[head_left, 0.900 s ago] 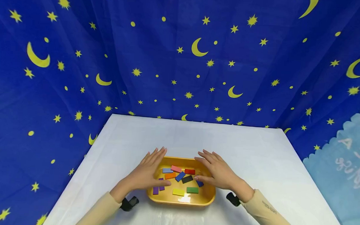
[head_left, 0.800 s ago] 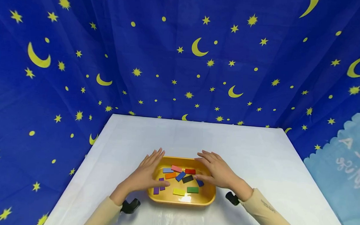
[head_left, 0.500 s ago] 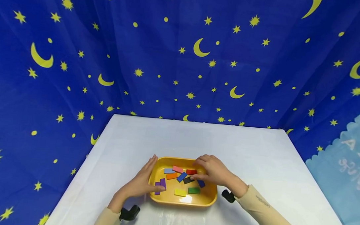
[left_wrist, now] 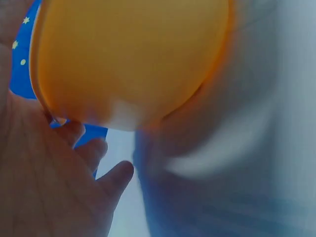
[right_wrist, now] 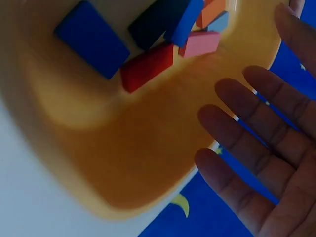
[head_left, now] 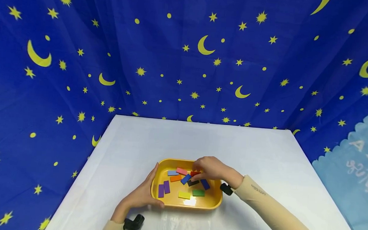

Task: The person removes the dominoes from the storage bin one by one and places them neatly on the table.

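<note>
The tray on the table is spanned at its left end by the left hand, fingers spread; the red block and black block inside are overhung by the right hand, fingers apart.

A yellow rounded-rectangular plastic tray sits on the white desk. In it, two purple oblong blocks lie leftmost, a yellow oblong block front centre, a green oblong block to its right, a red oblong block behind.
</note>
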### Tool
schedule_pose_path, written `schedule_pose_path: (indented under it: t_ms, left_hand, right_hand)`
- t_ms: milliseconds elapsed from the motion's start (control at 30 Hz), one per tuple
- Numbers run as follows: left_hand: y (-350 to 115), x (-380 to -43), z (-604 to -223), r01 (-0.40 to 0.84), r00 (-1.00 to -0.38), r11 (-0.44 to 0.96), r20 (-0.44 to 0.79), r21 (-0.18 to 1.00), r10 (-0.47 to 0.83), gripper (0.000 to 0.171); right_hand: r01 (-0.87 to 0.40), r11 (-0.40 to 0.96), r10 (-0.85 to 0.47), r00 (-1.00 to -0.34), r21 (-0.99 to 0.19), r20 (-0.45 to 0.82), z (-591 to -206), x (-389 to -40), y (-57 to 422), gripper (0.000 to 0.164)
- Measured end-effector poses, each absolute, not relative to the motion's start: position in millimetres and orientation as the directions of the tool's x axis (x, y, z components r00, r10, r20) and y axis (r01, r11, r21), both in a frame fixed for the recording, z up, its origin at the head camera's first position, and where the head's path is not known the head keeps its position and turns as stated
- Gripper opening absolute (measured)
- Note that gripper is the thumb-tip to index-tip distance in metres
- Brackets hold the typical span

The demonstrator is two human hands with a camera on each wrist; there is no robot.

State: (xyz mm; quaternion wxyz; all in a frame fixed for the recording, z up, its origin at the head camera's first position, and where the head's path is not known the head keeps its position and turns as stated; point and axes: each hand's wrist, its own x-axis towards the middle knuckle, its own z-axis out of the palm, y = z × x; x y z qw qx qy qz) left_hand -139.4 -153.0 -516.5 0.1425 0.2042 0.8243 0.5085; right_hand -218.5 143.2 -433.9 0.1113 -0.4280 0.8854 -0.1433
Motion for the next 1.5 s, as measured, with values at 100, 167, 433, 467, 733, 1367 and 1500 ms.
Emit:
schedule_pose_path:
  t_ms: [100,167,433,467,733,1367,1500]
  left_hand:
    - [-152.5,-140.0,-521.3,0.159,-0.882,0.36,-0.032,0.919,0.471,0.136]
    - [-152.4,-139.5,-524.2,0.135,-0.892,0.343,-0.037,0.93,0.451,0.134]
    - [-153.1,-137.5,-536.7,0.119,-0.919,0.27,0.003,0.956,0.395,0.129]
    - [-152.7,-137.7,-538.1,0.116,-0.917,0.257,0.004,0.959,0.398,0.128]
    - [-151.2,-137.5,-542.1,0.086,-0.928,0.23,-0.006,0.97,0.373,0.126]
    - [-147.6,-133.1,-550.5,0.108,-0.942,0.198,0.037,0.974,0.335,0.124]
    - [-148.2,-133.8,-551.6,0.109,-0.942,0.199,0.038,0.974,0.333,0.124]
  right_hand:
    - [-0.688,0.613,-0.779,-0.608,-0.389,-0.152,-434.7,-220.4,136.7,0.028]
    - [-0.657,0.634,-0.766,-0.605,-0.408,-0.218,-437.8,-222.9,132.3,0.028]
    - [-0.611,0.657,-0.754,-0.537,-0.442,-0.378,-457.9,-226.4,119.1,0.024]
    - [-0.609,0.661,-0.75,-0.537,-0.438,-0.386,-459.6,-225.8,118.1,0.024]
    - [-0.584,0.726,-0.688,-0.606,-0.363,-0.399,-464.5,-218.2,112.1,0.03]
    - [-0.639,0.704,-0.708,-0.592,-0.311,-0.384,-480.3,-202.0,103.2,0.028]
    - [-0.63,0.71,-0.702,-0.592,-0.315,-0.396,-480.1,-201.0,101.1,0.027]
